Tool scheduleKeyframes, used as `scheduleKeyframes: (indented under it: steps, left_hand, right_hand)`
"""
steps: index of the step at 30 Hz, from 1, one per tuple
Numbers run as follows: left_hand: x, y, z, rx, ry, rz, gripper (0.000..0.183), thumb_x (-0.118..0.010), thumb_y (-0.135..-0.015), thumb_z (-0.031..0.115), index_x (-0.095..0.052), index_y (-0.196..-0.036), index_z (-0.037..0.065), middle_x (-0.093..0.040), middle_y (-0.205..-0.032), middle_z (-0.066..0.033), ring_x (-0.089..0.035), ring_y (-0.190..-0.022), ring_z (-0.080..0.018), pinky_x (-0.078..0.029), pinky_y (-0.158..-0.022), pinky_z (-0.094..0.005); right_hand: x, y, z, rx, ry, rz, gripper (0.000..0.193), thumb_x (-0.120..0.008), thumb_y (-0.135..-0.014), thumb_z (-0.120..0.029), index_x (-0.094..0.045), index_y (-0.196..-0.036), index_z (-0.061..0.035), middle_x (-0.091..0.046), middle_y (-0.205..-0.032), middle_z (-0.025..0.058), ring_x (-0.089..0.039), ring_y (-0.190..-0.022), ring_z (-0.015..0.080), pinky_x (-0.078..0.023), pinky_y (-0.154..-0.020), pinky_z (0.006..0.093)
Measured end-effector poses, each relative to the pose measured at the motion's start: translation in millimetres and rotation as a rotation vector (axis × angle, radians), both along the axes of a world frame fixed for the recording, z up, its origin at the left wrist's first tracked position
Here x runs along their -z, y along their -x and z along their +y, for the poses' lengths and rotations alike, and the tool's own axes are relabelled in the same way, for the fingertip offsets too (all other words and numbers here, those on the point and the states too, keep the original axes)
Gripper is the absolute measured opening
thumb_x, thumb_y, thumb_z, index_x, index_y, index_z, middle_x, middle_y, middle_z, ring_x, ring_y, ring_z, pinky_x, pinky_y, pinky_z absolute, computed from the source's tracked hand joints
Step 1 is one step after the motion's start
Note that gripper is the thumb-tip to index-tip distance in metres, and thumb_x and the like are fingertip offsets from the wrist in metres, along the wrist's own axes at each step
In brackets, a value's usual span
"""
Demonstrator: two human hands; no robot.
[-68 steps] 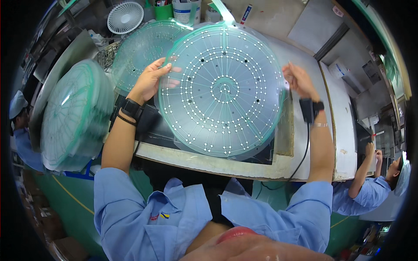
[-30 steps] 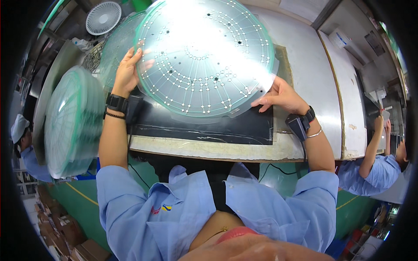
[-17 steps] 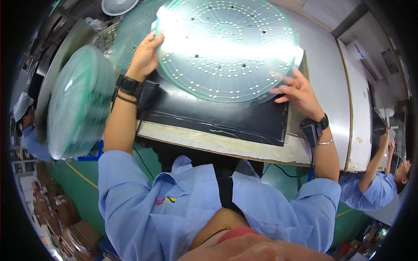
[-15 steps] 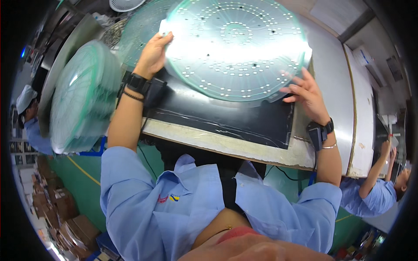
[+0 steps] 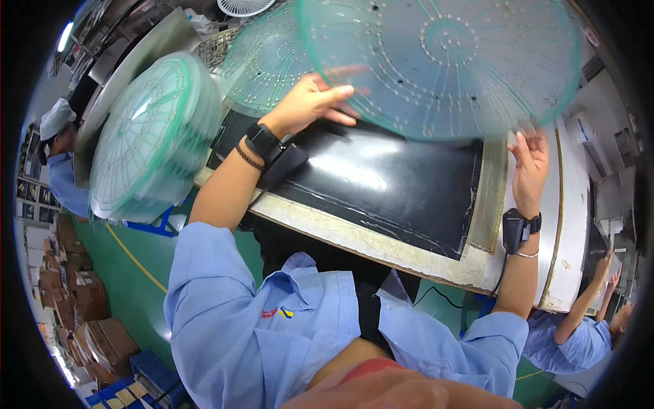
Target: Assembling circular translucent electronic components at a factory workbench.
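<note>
A large round translucent green panel (image 5: 449, 75), dotted with small pale parts along rings and spokes, is held up over the table and slightly blurred. My right hand (image 5: 530, 163) pinches its lower right rim between thumb and fingers. At the lower left rim, my left hand (image 5: 306, 105) has its fingers spread, some overlapping the panel's edge; I see no firm grip there. Beneath the panel lies a glossy black mat (image 5: 381, 184) on the table. A second similar round panel (image 5: 269, 65) lies behind my left hand.
A tall stack of green round panels (image 5: 146, 136) stands at the left. The pale table edge (image 5: 354, 238) runs in front of me. Cardboard boxes (image 5: 88, 293) are on the floor at lower left. One co-worker (image 5: 65, 157) is at far left, another (image 5: 572, 334) at right.
The panel has moved right, and its bright glare is gone. My left hand has gone from gripping the rim to spread fingers; my right hand has closed on the rim.
</note>
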State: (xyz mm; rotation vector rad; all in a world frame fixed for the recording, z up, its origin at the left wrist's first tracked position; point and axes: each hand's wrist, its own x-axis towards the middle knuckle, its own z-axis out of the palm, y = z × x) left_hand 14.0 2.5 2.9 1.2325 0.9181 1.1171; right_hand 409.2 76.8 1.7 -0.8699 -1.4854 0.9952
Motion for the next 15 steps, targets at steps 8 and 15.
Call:
scheduleKeyframes:
  steps: [8,15]
  left_hand:
    - [15.9,25.6,15.3,-0.395,-0.694,0.43,0.037,-0.052,-0.087,0.005,-0.052,-0.123,0.006,-0.055,-0.122,-0.0089,-0.044,-0.119,-0.0224,-0.038,-0.098,-0.0321]
    - [24.2,35.8,22.1,-0.148,0.004,-0.408,0.063,-0.043,-0.095,0.027,-0.007,-0.141,0.003,-0.038,-0.13,-0.0289,-0.045,-0.118,-0.0361,-0.038,-0.098,-0.0488]
  right_hand:
    - [-11.5,13.0,-14.4,-0.573,0.529,0.577,0.054,-0.039,-0.095,-0.037,-0.028,-0.136,-0.0024,-0.05,-0.126,0.0148,-0.054,-0.108,0.0229,-0.05,-0.082,0.0366]
    - [14.1,-1.4,-4.9,-0.306,0.493,0.069,0.054,-0.045,-0.089,-0.005,-0.024,-0.139,-0.003,-0.056,-0.116,0.0134,-0.061,-0.092,0.0163,-0.054,-0.076,0.0299]
